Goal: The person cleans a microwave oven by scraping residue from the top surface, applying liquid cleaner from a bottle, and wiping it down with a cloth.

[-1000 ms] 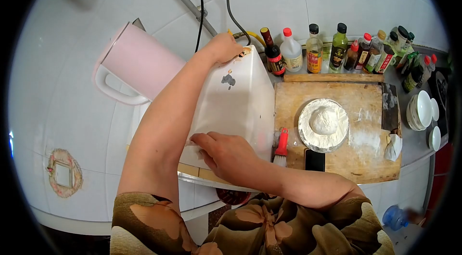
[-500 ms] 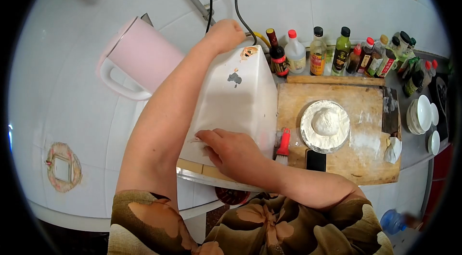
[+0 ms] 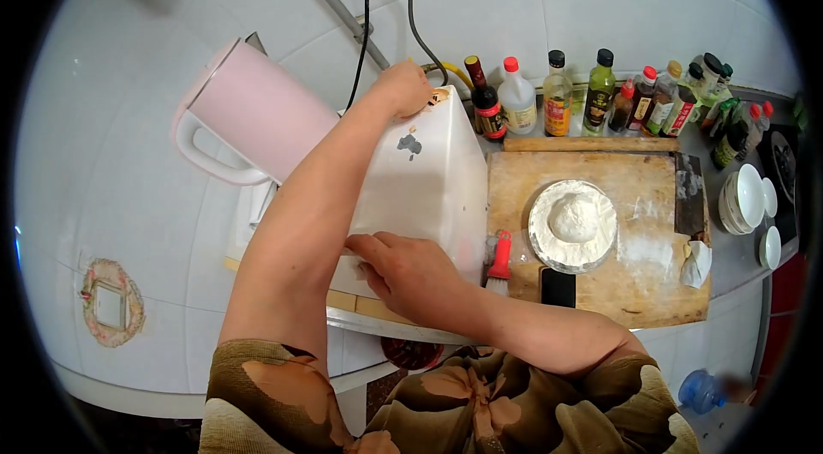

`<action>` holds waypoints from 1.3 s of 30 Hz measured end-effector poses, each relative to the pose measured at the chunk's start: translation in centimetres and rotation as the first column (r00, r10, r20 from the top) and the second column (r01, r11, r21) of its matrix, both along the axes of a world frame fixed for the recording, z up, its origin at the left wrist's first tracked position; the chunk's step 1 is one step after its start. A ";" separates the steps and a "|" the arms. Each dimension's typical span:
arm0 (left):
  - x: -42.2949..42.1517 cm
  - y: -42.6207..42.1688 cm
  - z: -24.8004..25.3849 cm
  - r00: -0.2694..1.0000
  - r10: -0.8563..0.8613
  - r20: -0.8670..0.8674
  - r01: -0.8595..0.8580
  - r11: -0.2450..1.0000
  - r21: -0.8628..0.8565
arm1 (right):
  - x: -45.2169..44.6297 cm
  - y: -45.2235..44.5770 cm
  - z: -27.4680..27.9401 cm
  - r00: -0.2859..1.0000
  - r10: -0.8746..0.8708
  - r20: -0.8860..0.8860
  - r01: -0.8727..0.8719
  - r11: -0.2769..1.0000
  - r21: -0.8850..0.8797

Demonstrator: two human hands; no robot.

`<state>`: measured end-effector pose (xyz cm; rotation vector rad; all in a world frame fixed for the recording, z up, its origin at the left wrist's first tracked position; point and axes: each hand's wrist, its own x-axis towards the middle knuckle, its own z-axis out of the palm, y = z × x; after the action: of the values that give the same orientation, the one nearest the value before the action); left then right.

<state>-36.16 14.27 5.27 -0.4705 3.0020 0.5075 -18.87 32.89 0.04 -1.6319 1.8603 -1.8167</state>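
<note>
A white box-shaped appliance (image 3: 407, 197) with chipped, bare patches on top stands below my arms. My left hand (image 3: 401, 90) is at its far corner, beside a brownish damaged patch, with the fingers curled and their tips hidden. My right hand (image 3: 411, 276) is at the near edge of the appliance, thumb and fingers together around a small whitish bit that I cannot make out. Left of my left forearm is a pink electric kettle (image 3: 261, 115) with a white handle.
On the right, a wooden board (image 3: 639, 180) bears a bowl of flour (image 3: 573, 261), a black phone (image 3: 558, 288) and a red-handled brush (image 3: 501, 255). Several sauce bottles (image 3: 600, 94) line the wall. White bowls (image 3: 750, 197) stand farther right. Dark cables (image 3: 410, 0) hang behind the appliance.
My left hand has come down closer onto the far corner of the appliance, partly covering the damaged patch. My right hand stays at the near edge. The view has shifted slightly.
</note>
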 end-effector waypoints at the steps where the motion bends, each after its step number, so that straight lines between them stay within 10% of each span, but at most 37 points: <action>1: 0.1 0.1 0.0 1.000 -0.002 -0.015 0.002 1.000 0.018 | 0.0 0.0 0.0 1.000 -0.001 -0.006 0.001 1.000 -0.008; 18: 2.8 1.9 3.2 0.999 -0.024 0.049 0.011 0.969 0.247 | -0.1 -0.2 -0.1 1.000 -0.017 -0.012 0.017 1.000 -0.006; 27: 12.8 4.3 8.3 0.955 0.084 -0.286 0.046 0.907 0.419 | -0.1 -0.2 0.0 0.999 -0.026 -0.030 0.027 0.999 0.042; 39: 40.8 3.6 -0.2 0.484 0.549 -0.681 -0.188 0.825 0.532 | 1.4 -0.3 1.6 0.986 -0.163 0.035 0.154 0.970 0.187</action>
<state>4.64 17.88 5.11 -1.1594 3.4002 1.8097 -17.45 32.61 1.67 -1.4005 2.1191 -1.6638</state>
